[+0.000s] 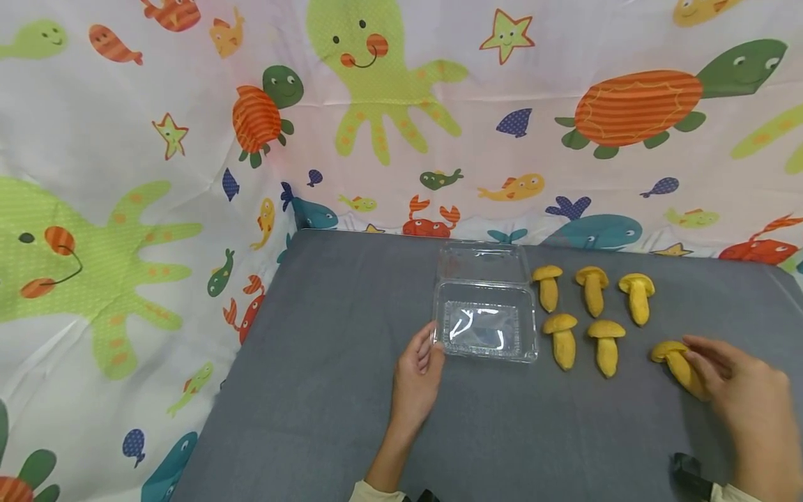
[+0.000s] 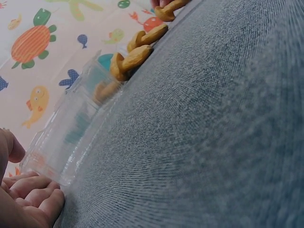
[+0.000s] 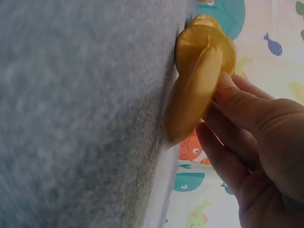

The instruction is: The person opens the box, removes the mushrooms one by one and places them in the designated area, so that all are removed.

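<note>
A clear plastic clamshell container (image 1: 484, 357) lies opened out on the grey cloth, its lid (image 1: 483, 259) folded back toward the wall and nothing inside its tray. My left hand (image 1: 419, 373) holds the container's left edge near the front corner, thumb and fingers around the rim. On the right, my right hand (image 1: 746, 390) pinches a yellow mushroom (image 1: 680, 368) by its stem. In the right wrist view this mushroom (image 3: 194, 90) tilts close over the cloth, thumb along one side. Several similar mushrooms stand in two rows right of the container, among them a front one (image 1: 606, 348).
The back row of mushrooms (image 1: 638, 298) lies near the far table edge. A grey cloth (image 1: 326, 362) covers the table. Behind and to the left hangs a white curtain (image 1: 439, 90) printed with sea animals.
</note>
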Motion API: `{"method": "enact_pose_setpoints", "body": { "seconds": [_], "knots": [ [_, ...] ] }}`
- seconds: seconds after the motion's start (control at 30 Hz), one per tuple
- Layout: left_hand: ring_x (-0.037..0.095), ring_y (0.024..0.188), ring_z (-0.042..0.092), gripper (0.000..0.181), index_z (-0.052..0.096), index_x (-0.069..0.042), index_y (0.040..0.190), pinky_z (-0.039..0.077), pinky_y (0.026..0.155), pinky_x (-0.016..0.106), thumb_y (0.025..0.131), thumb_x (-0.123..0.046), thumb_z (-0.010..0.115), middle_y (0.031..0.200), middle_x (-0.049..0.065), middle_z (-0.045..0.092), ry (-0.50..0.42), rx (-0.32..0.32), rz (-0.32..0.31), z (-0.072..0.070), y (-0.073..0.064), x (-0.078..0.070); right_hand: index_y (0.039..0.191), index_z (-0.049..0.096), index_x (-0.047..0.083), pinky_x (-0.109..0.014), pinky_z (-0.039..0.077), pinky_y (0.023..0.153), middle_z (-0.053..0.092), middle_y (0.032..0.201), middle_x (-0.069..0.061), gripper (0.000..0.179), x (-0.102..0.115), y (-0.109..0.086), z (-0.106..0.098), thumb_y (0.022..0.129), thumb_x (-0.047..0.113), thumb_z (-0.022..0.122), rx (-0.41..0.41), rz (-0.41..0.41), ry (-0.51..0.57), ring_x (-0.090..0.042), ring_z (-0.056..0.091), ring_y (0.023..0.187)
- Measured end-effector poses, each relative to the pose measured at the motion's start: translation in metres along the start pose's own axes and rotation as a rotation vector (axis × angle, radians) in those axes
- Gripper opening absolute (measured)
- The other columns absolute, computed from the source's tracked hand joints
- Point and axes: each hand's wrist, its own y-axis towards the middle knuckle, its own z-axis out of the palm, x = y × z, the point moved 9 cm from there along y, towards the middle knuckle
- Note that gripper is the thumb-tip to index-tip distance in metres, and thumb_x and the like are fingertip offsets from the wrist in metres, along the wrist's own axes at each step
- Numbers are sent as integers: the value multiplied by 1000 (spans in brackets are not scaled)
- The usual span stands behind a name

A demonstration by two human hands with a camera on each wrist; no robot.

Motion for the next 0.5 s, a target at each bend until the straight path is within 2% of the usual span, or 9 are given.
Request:
{"method": "enact_pose_setpoints", "body": {
  "seconds": [0.07, 0.27, 0.5],
  "knots": [
    [27, 129, 64, 41, 62, -9, 147, 54, 105, 40, 107, -16, 64, 143, 16, 64, -2, -1, 1, 0, 0, 0, 129, 65, -12, -66, 54, 77, 67, 121, -38, 32, -2, -1, 2, 106, 10, 64, 26, 12, -2, -55, 66, 106],
    [26, 130, 64, 41, 62, -10, 147, 54, 106, 39, 107, -17, 63, 144, 16, 64, -8, 3, -5, 1, 0, -1, 126, 68, -10, -67, 52, 79, 69, 118, -36, 30, 0, 0, 3, 106, 13, 66, 10, -21, -18, -56, 67, 104],
    [23, 130, 64, 41, 63, -12, 147, 54, 106, 37, 106, -16, 64, 143, 14, 65, 5, -2, -27, 1, -1, 1, 126, 68, -9, -69, 51, 87, 69, 121, -33, 32, 0, 2, 9, 108, 17, 64, 19, 41, -25, -55, 65, 110]
  ]
}}
